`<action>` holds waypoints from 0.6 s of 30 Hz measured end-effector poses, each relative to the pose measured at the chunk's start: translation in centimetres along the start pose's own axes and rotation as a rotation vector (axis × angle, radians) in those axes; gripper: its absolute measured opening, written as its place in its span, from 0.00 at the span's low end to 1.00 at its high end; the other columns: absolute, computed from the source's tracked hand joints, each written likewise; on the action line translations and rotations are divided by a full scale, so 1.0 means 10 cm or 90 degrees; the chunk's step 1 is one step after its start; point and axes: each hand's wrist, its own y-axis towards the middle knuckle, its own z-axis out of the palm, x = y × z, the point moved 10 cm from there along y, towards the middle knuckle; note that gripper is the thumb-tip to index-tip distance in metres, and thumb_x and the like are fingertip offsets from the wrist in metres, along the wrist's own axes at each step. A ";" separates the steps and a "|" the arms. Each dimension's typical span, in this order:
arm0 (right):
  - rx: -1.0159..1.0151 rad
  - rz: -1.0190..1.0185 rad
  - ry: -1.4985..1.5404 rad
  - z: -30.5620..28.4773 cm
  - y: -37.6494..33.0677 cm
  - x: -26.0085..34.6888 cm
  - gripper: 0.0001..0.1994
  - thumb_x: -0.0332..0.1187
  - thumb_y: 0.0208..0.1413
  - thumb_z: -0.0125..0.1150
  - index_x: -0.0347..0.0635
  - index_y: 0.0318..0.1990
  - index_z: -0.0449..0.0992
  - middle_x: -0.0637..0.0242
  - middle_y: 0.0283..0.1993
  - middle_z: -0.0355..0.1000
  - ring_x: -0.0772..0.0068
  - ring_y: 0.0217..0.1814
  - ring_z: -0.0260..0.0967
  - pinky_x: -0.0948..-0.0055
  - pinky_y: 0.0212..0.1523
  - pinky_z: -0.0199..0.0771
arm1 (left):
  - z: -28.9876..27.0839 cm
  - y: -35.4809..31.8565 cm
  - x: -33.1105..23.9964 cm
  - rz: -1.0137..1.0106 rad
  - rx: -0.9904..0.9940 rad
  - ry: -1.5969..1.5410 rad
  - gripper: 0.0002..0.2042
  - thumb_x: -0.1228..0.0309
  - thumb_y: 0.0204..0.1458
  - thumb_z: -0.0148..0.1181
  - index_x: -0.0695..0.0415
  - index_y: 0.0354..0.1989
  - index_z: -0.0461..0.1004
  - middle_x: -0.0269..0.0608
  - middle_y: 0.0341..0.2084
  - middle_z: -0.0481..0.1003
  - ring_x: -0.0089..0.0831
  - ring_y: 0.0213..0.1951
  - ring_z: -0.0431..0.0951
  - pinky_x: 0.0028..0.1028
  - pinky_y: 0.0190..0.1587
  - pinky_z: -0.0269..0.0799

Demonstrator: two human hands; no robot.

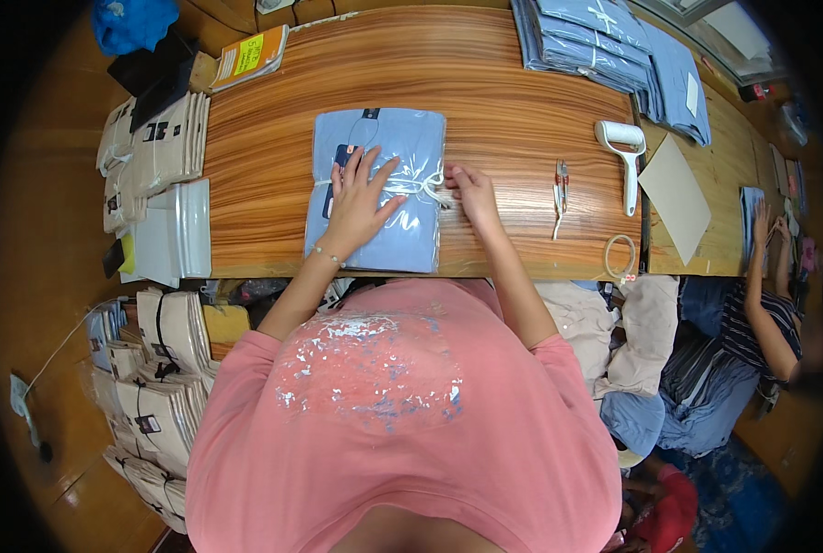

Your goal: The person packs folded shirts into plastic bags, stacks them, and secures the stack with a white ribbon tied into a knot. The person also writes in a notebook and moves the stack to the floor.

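Straight ahead at twelve o'clock, just past the pink shirt (411, 369), lies the blue garment bundle (410, 217), flat on the wooden table (494, 101). And it's looking tidy: folded, sleeved in clear plastic, bound by a white cord (430, 184) with a bow towards its three o'clock edge! Left hand (358, 198), fingers fanned wide, spread over the middle, fingertips by a dark tag (341, 152). Right hand (474, 195), at the bow's three o'clock, fingers curled narrow; whether they pinch a cord end, I cannot tell. Folding, bagging and tying look done; what's left, I judge, is little: those loose loops and tails.

Out to two o'clock, thread snips (564, 175), then a lint roller (629, 152), both out of hand. Over at eight, below the tabletop, dark-strapped beige bundles (183, 415). Up at ten, more beige packs (174, 138). Farther, at one o'clock, blue packs (587, 41) pile up in clear plastic, white-tied. Far off at eleven, a blue plastic bag (135, 23), contents hidden!
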 end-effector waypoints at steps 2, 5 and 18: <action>0.027 0.093 0.068 0.12 -0.11 -0.05 0.13 0.31 0.60 0.46 0.33 0.47 0.73 0.65 0.35 0.73 0.76 0.36 0.68 0.78 0.37 0.69 | -0.01 -0.01 0.02 0.002 -0.008 -0.014 0.26 0.54 0.51 0.54 0.47 0.59 0.62 0.45 0.61 0.54 0.46 0.65 0.46 0.55 0.62 0.37; 0.002 0.157 0.202 0.21 -0.31 0.02 0.14 0.29 0.59 0.46 0.35 0.50 0.71 0.67 0.39 0.72 0.77 0.40 0.67 0.78 0.40 0.68 | -0.03 -0.02 0.00 0.002 -0.009 -0.028 0.25 0.56 0.51 0.54 0.47 0.59 0.62 0.45 0.61 0.54 0.45 0.65 0.46 0.54 0.62 0.36; -0.040 -0.003 0.074 0.22 -0.26 -0.14 0.17 0.28 0.57 0.47 0.34 0.53 0.68 0.57 0.50 0.65 0.64 0.52 0.62 0.72 0.52 0.64 | -0.04 0.00 -0.05 0.033 -0.040 -0.021 0.24 0.55 0.51 0.53 0.48 0.57 0.64 0.45 0.60 0.55 0.46 0.63 0.47 0.57 0.60 0.38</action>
